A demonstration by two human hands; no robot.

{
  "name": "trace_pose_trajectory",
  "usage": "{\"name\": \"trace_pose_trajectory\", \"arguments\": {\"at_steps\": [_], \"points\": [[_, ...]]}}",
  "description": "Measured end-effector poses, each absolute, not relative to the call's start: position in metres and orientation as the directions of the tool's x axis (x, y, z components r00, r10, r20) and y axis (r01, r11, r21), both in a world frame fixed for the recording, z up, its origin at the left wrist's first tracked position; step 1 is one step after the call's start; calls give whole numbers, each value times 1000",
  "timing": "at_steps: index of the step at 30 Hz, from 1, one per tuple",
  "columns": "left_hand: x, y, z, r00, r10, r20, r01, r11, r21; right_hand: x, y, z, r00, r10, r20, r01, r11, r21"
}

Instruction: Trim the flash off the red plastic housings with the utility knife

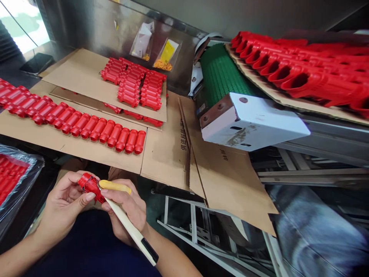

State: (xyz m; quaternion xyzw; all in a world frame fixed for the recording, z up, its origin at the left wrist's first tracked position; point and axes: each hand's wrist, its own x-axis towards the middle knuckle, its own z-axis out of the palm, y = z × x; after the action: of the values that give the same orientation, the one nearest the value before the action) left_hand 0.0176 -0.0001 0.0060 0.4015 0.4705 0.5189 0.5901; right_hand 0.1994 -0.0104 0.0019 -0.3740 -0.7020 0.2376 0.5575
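Observation:
At the lower left, my left hand (65, 204) is closed round a red ribbed plastic tube (91, 185), tilted in front of my lap. My right hand (128, 209) grips a slim cream-handled tool (123, 221) with a black patch near its rear end. Its tip meets the tube, and what kind of tip it has is hidden. A yellow finger cot (115, 186) covers my right index finger. Just beyond my hands, a row of similar red tubes (106, 130) lies along the near edge of the cardboard (121, 159).
Stacked red parts (132, 82) lie on a cardboard sheet further back. At right, a green conveyor roller (223, 73) with a white metal bracket (253, 123) stands beside more red tubes (305, 79). A plastic-lined bin (36, 169) is at left; a person's denim-clad leg (317, 227) is lower right.

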Motion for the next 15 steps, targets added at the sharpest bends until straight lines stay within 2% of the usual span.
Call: {"name": "trace_pose_trajectory", "arguments": {"at_steps": [9,15], "points": [[18,-5,0,12,985,-172,-296,168,940,198,-15,2,-65,814,577,251,573,-780],[16,-1,0,44,992,-115,-279,123,952,200,-11,1,-71,816,574,221,574,-788]]}}
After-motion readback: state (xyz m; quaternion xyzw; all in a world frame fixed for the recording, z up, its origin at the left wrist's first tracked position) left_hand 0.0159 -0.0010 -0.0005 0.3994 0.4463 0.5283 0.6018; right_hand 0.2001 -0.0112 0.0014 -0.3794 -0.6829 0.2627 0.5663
